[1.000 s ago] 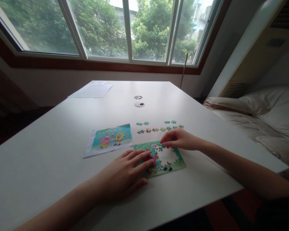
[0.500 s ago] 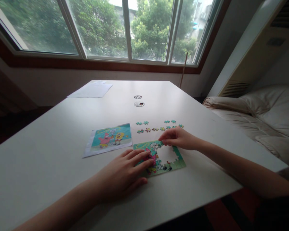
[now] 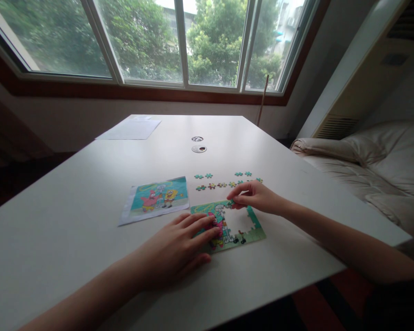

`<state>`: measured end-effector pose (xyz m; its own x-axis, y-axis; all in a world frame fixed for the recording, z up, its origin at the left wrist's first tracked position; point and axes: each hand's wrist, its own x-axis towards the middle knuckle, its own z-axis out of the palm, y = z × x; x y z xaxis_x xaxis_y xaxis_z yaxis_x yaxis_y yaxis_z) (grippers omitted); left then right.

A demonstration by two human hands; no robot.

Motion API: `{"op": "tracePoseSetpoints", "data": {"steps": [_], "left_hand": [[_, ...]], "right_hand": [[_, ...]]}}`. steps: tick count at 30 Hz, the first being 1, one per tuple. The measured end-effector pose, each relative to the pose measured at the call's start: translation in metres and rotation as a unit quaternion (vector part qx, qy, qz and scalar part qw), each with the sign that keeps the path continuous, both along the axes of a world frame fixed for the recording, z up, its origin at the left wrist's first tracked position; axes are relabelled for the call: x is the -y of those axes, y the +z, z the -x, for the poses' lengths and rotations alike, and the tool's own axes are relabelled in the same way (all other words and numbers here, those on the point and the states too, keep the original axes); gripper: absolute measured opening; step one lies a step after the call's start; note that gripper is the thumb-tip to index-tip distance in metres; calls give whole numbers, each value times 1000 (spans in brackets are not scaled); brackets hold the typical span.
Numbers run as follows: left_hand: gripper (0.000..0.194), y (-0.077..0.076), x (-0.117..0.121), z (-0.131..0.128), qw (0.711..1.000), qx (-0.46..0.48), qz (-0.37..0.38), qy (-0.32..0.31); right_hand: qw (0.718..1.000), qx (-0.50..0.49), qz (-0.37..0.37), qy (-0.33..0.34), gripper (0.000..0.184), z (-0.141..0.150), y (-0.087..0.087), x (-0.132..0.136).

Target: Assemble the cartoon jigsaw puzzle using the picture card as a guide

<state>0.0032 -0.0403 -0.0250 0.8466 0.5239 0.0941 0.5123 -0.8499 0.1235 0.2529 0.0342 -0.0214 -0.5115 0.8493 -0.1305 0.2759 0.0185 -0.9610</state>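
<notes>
A jigsaw puzzle point(image 3: 253, 236) with cartoon figures lies on the white table, with a jagged gap right of its middle. My left hand point(image 3: 179, 243) rests flat on the puzzle's left part, fingers spread over the pink figure. At the puzzle's top edge, above the gap, my right hand point(image 3: 253, 195) pinches a small puzzle piece point(image 3: 230, 202) between thumb and fingertips; the fingers partly cover it. Loose puzzle pieces point(image 3: 211, 186) lie in two rows behind the puzzle, some half hidden by my right hand. To the left is a printed reference picture point(image 3: 160, 197) of the cartoon figures.
White sheets of paper point(image 3: 131, 129) lie at the table's far left corner. Two round cable-hole covers point(image 3: 199, 149) sit in the tabletop point(image 3: 89, 184) beyond the pieces. A pale sofa point(image 3: 345, 161) stands to the right, and a window point(image 3: 152, 41) is behind the table.
My right hand's fingertips have shifted very slightly at the puzzle's top edge, still pinching the piece. My left hand stays in place on the puzzle.
</notes>
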Motion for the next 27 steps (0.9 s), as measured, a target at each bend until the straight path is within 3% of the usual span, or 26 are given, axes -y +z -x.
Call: {"op": "tracePoseSetpoints", "data": {"steps": [7,17,27], "left_hand": [[43,1,0,-1,1000,-5,-1,0],[43,1,1,1,1000,-7,-5,-1],[43,0,0,0,1000,-6,-10,-2]], "right_hand": [[1000,-2,8,-13,20,2,1,1],[987,-99,110,-56,26,4,5,3],[996,-66,29,-42,33,2,3,2]]}}
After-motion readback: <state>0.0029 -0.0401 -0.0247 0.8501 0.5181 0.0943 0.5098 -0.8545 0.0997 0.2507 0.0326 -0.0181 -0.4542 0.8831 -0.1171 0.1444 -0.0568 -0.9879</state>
